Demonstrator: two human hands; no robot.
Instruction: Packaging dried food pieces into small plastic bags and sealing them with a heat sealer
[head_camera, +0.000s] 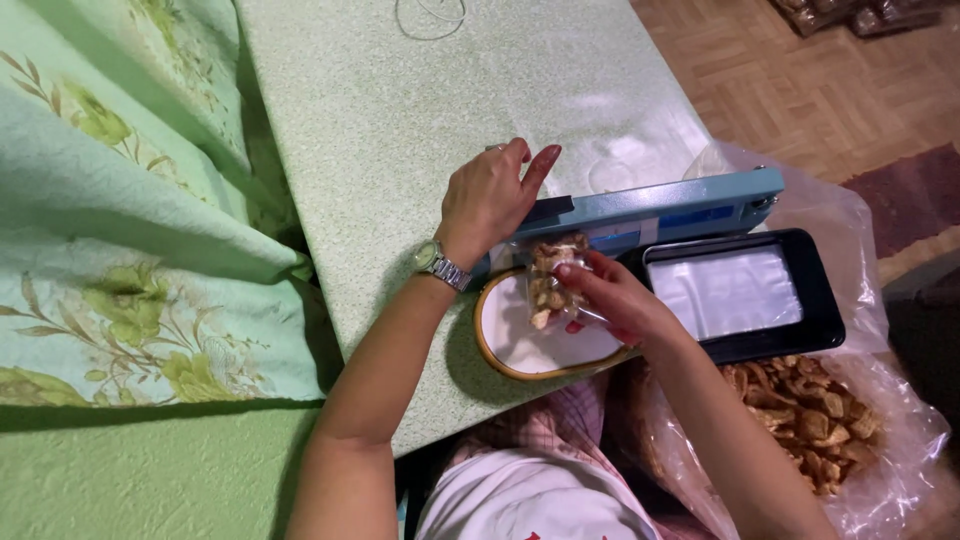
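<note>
While pressing the blue bar-shaped heat sealer (650, 212) at frame centre with left hand (492, 195) flat, keep right hand (612, 295) pinched on the light, crinkly, fragile clear snack pouch (552, 282) near its top.

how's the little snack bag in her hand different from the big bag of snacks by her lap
The small bag is narrow, held upright in the right hand with its top at the blue sealer. The big bag is wide, open and slumped low beside the person. The small bag holds a handful of pieces; the big bag holds a loose heap. Both are clear plastic with the same brown snack pieces.
</note>
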